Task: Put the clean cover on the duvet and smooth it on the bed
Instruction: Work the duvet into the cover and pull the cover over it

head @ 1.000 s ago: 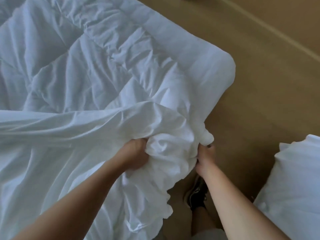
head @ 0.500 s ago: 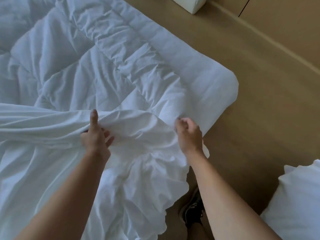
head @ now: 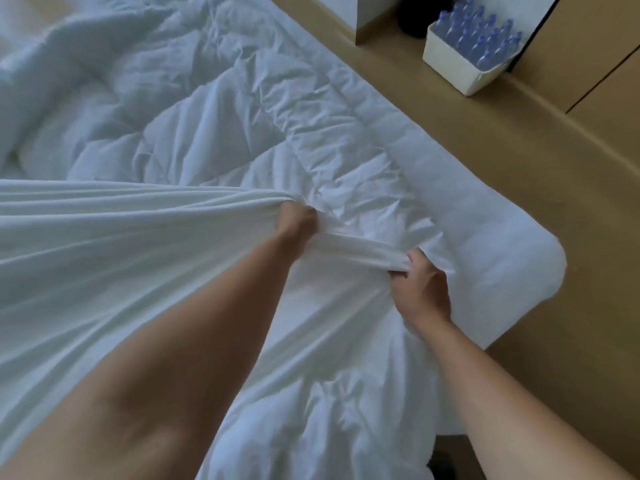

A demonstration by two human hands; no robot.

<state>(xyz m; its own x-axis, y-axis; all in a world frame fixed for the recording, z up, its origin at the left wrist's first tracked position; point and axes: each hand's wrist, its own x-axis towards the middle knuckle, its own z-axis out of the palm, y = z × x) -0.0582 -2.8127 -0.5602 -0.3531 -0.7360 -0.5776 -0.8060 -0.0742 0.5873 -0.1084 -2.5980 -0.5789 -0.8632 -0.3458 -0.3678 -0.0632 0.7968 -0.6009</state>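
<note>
The left hand (head: 297, 226) and right hand (head: 421, 293) each clutch a bunched fold of the white cover (head: 104, 258), pulled taut between them and draped over the near part of the quilted duvet (head: 225, 112). Past the duvet's right edge, a white box (head: 450, 69) holds upright blue-capped bottles (head: 485, 32)

On my left hand (head: 296, 225), fingers vanish into bunched folds of the cover (head: 121, 244); my right hand (head: 420, 289) tucks its fingertips under too. The duvet (head: 225, 109) runs off the top edge, those bottles (head: 485, 32) just blue blurs.
</note>
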